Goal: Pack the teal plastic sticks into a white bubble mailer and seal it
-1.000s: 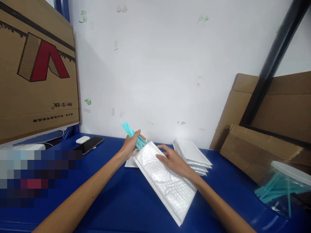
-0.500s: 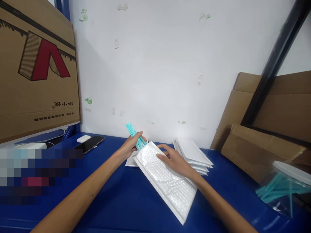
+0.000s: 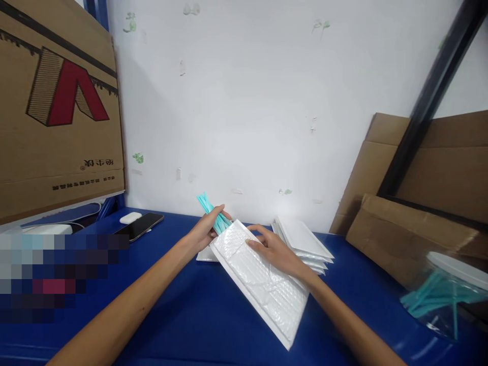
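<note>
I'm working at a blue worktop (image 3: 179, 310) that backs onto a scuffed white wall (image 3: 247, 112), with a printed cardboard box (image 3: 72, 147) off to my left and a clear lidded tub (image 3: 457, 268) at my far right. My left hand (image 3: 205, 230) grips turquoise sticks (image 3: 206, 204), their lower ends hidden at the upper end of a bubble envelope (image 3: 263, 287). My right hand (image 3: 273, 249) clasps the envelope's right edge, thumb on its face.
</note>
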The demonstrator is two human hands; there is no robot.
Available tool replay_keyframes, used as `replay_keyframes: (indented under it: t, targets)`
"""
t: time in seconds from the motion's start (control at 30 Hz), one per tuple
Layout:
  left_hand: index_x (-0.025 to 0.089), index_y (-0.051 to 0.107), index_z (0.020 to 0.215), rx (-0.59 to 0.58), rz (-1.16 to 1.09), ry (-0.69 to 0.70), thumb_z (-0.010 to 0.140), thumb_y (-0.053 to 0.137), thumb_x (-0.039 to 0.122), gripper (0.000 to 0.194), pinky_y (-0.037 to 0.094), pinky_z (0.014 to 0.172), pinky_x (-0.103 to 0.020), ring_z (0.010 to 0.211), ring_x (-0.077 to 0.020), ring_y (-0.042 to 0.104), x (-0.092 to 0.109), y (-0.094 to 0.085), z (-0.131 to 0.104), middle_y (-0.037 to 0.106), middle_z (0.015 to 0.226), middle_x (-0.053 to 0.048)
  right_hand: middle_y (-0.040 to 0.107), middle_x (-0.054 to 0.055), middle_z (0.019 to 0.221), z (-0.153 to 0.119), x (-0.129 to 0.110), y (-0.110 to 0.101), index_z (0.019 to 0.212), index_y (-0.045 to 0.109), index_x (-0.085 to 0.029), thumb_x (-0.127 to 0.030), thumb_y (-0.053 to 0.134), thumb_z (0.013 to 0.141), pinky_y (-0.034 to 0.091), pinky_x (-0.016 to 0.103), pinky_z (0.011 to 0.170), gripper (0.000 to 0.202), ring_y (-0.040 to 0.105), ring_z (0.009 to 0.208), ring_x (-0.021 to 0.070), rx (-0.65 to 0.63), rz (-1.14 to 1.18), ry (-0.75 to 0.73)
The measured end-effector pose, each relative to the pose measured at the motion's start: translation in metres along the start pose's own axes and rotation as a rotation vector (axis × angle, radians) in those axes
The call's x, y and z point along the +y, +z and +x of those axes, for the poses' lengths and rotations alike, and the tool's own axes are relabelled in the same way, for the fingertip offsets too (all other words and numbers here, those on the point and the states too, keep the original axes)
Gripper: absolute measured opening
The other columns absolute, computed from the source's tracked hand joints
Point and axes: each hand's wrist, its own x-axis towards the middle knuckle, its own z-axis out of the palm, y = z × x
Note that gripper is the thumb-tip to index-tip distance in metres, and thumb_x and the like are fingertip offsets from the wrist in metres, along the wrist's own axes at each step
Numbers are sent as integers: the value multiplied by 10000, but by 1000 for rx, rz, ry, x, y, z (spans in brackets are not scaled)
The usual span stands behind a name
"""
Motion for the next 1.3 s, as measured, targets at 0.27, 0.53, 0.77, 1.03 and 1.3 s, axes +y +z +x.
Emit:
replay_keyframes:
  t: [0.27,0.53,0.77,1.03,1.3]
  targets:
    - [167,639,655,-12,129,126,760,600,587,435,163,382,-212,406,-88,409,3,5,-5,532,489,8,660,31,752,1,-2,-4,1279,519,-267,-535,476,900,451,306,514,467,591,604,200,31,11,-43]
    - [190,654,663,-77,239,159,782,543,633,472,206,394,-229,434,-102,408,6,10,-11,535,524,11,670,35,771,2,3,-3,1229,579,-257,-559,493,884,464,314,555,466,605,647,209,25,-30,-6]
    - [196,704,732,-106,320,219,804,492,659,514,262,416,-232,478,-116,444,2,16,-17,564,579,-1,678,67,969,1,-3,-8,1169,589,-205,-519,570,858,486,308,660,443,636,798,208,-100,81,-14]
    - [183,715,738,-177,359,209,827,469,648,534,369,499,-244,549,-152,534,-11,33,-24,629,614,-29,654,45,848,3,2,-7,939,668,-142,-494,644,817,438,271,651,373,599,725,157,-212,279,-3]
    - [255,722,1059,-92,471,316,878,425,584,479,364,1013,-388,1136,-278,543,0,30,-26,650,1172,-41,679,49,868,6,7,-3,1053,656,-166,-482,681,787,442,276,633,414,626,735,183,-130,382,2]
